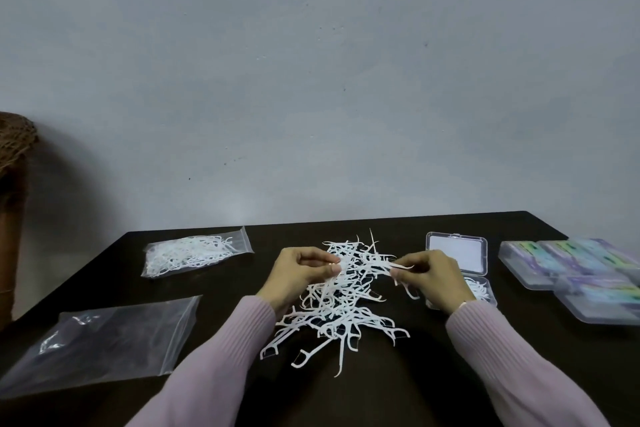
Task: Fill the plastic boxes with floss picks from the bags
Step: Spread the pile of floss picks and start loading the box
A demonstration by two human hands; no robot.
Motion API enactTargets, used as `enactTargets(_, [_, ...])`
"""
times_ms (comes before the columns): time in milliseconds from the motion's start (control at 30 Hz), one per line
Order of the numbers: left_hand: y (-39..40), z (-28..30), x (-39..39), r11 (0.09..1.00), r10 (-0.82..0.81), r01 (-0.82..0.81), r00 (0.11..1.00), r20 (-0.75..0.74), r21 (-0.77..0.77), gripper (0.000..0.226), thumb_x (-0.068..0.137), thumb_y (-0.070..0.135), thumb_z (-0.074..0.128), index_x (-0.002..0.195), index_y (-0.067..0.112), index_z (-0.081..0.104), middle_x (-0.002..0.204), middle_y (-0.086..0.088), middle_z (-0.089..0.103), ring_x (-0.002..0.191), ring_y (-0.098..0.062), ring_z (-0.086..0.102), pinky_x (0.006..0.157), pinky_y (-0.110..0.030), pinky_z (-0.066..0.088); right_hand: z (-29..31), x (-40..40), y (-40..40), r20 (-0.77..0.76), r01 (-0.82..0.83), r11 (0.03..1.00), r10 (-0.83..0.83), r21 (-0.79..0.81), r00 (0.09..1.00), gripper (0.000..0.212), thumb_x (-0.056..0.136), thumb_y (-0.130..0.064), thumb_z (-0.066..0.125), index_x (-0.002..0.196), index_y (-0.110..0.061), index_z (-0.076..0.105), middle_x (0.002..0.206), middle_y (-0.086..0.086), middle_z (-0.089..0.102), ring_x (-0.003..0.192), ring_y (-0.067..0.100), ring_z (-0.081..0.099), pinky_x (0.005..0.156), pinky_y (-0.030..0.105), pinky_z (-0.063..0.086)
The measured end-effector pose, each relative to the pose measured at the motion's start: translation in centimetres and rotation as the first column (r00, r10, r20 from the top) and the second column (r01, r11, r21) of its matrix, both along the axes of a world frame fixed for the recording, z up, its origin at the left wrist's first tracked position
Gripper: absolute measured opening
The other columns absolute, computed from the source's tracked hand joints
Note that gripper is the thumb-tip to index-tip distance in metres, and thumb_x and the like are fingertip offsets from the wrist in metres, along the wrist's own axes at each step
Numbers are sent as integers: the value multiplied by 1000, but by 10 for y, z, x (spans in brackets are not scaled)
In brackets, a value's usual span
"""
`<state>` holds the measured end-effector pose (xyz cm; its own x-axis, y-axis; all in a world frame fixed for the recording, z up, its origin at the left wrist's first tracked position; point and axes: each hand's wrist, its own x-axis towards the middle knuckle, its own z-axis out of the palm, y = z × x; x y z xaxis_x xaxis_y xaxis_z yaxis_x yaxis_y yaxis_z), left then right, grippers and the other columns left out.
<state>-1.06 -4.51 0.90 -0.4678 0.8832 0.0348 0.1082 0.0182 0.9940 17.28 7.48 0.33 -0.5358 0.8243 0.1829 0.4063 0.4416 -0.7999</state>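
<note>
Head view: both hands [363,276] pinch floss picks [374,265] above loose pile [341,309].

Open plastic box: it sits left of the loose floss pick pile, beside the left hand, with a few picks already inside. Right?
Not quite. In the head view the open plastic box sits right of the floss pick pile, beside the right hand. It does hold a few picks already.

Two bare hands, ribbed pale-pink knit sleeves [221,357] — long, snug cuffs
</note>
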Motion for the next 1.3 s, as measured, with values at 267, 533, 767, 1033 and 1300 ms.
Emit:
enactTargets(267, [32,6,25,995,-69,62,994,87,76,18,75,9,75,93,8,72,88,-4,74,78,-6,67,69,-14,51,7,45,21,9,49,998,-49,35,999,21,82,-16,66,103,-13,69,93,-3,68,79,-1,57,60,8,39])
enactTargets(533, [81,-2,73,989,-123,117,991,58,90,14,77,4,73,91,6,73,80,-2,72,71,-3,65,66,-12,49,2,89,45,190,133,980,-160,147,969,26,84,-15,64,110,-14,66,112,2,65,87,4,54,78,18,48])
enactTargets(767, [114,-8,96,991,-105,107,994,-35,74,12,76,4,75,83,13,74,84,-4,72,80,-11,64,64,-13,47,-1,96,58,409,-13,964,-101,266,907,24,86,-19,61,110,-21,65,113,-5,64,96,1,56,90,16,45])
enactTargets(1033, [128,-12,99,993,-101,108,988,-113,54,12,74,7,77,81,17,75,89,-4,72,88,-14,66,72,-17,49,-11,95,70,316,-12,957,-83,288,945,37,85,-7,62,120,-19,58,109,-5,61,87,0,53,71,4,44])
enactTargets(1300, [130,-13,98,992,-98,106,989,-106,64,13,75,5,76,84,15,75,87,-3,72,84,-11,65,68,-14,48,-14,89,73,116,49,978,-73,201,991,35,80,0,66,107,-21,59,92,-10,60,83,1,59,67,4,47])
